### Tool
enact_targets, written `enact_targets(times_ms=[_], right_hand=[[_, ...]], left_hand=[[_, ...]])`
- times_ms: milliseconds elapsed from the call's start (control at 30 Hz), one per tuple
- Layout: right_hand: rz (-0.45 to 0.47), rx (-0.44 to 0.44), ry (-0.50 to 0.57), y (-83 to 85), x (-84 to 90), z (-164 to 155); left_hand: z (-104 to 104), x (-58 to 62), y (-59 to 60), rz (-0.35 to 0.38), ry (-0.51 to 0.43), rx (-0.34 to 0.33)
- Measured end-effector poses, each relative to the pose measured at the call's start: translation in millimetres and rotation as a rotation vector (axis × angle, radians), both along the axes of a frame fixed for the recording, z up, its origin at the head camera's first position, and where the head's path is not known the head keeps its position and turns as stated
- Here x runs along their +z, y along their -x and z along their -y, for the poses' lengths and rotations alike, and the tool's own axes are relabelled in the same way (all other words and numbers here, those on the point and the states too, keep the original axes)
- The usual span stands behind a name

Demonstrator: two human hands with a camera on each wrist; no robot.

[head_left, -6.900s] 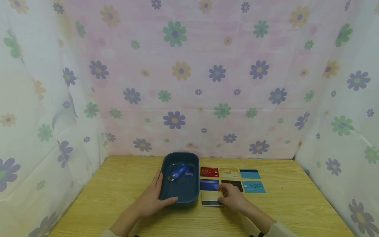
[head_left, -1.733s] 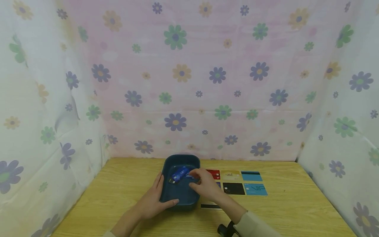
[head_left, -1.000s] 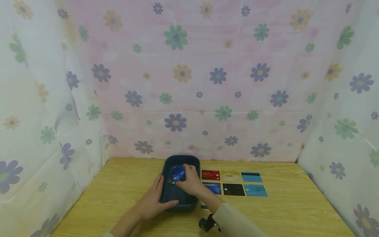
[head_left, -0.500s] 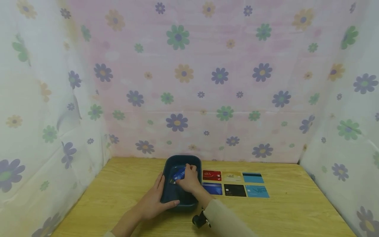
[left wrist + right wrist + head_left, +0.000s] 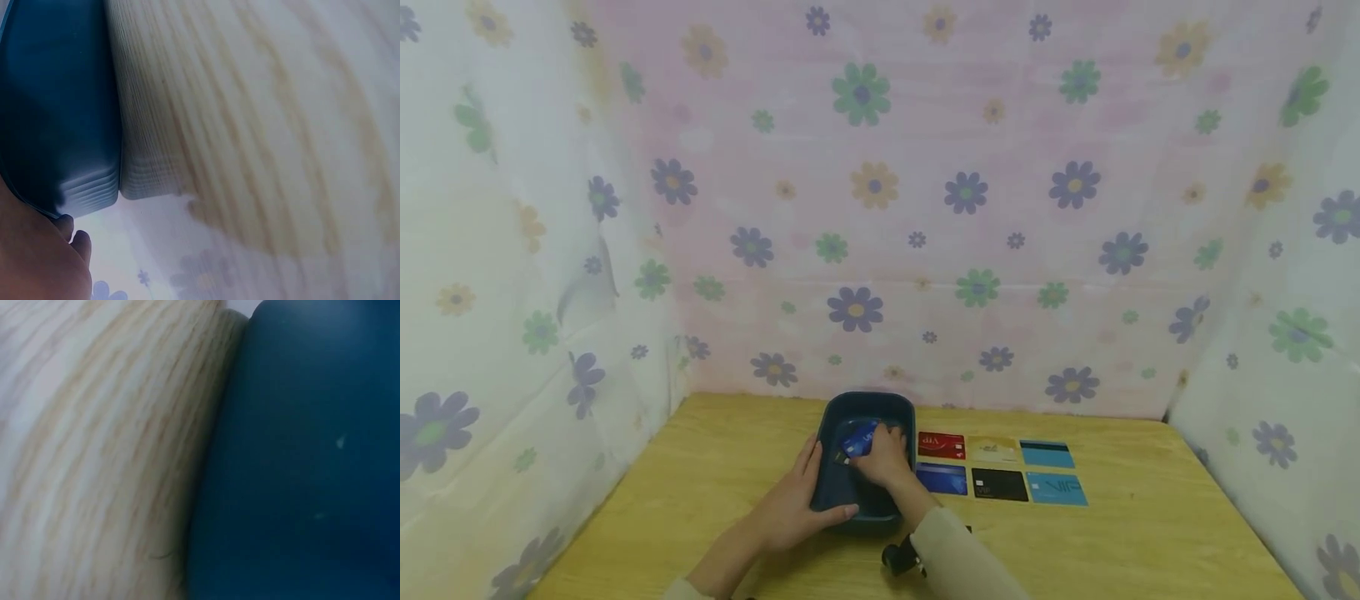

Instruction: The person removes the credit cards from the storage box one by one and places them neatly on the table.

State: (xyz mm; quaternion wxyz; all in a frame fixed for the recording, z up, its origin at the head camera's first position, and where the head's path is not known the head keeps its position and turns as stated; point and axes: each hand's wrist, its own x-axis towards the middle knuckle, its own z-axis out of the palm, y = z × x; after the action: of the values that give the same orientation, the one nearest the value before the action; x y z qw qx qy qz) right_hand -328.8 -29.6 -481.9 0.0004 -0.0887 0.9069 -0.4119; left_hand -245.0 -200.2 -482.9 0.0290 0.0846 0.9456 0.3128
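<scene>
Blue lettered card (image 5: 858,442) sat inside the teal plastic tray (image 5: 841,492), apparently pinched between thumb and fingers of the right hand (image 5: 886,460); the left hand (image 5: 790,505), spread wide, gripped the tray's left wall and near rim, presumably against sliding.

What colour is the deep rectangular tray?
The tray is dark teal blue, best seen in the head view.

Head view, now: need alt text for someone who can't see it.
A person's right hand reaches into a dark blue tray at a blue card, while the left hand rests against the tray's left and near edges. Six cards lie in two rows of three to the right on the wood-grain table; floral cloth hangs behind.
</scene>
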Motion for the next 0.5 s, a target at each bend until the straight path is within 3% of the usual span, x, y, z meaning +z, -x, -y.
enact_targets(times_ms=[267, 500], right_hand=[[0.000, -0.052, 0.024, -3.2, 2.1, 0.7], [-0.025, -0.020, -0.059, -2.4, -0.7, 0.9]], left_hand=[[0.9, -1.8, 2.4, 0.013, 0.009, 0.000], [0.5, -0.2, 1.5, 0.019, -0.006, -0.008]])
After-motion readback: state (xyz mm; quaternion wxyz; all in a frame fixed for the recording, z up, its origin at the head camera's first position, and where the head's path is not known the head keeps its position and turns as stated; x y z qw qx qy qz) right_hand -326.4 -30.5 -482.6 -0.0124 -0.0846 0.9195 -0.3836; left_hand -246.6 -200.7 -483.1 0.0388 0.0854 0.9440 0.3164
